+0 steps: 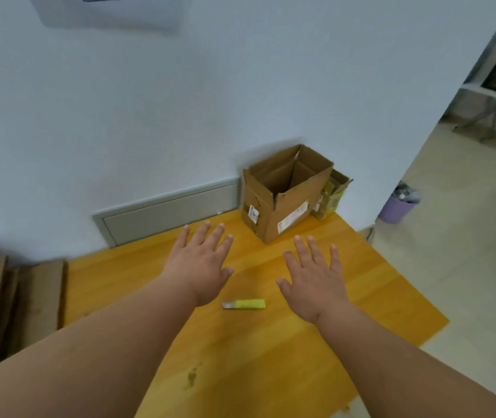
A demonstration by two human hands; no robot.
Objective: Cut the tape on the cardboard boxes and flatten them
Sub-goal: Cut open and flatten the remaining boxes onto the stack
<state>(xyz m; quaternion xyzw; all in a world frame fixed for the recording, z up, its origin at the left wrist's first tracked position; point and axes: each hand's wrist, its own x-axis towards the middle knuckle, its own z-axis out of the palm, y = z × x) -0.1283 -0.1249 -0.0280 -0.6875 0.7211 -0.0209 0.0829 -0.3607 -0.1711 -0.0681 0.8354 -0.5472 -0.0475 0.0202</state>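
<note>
Head view, single frame, read left to right.

Flattened cardboard (8, 300): brown sheets lying at the 9 o'clock edge, beside the table's left end. Blurred; number of sheets not readable.

Table (271, 351): orange-yellow wood top, fills the centre and lower frame, its far edge against a white wall (180, 101). A grey panel (168, 212) sits low on the wall at about 11 o'clock from the table centre.

Left hand (201, 263): palm down, fingers straight and spread, holding nothing. Whether it touches the table cannot be told.

Utility knife (245, 304): yellow-green body, short metal blade end pointing to 9 o'clock. Lies flat on the table between the two wrists, near both, gripped by neither.

Right hand (313, 279): palm down, fingers straight and spread, holding nothing. Contact with the table likewise unclear.

Open cardboard box (286, 194): stands upright at the table's far corner, 12 to 1 o'clock from the hands, top flaps up, white labels on its two near faces. Apart from both hands.

Smaller box (332, 197): just behind and to the right of it, yellow print on its side, partly hidden.

Purple bin (397, 206): on the floor at 3 o'clock, well clear of the table.
</note>
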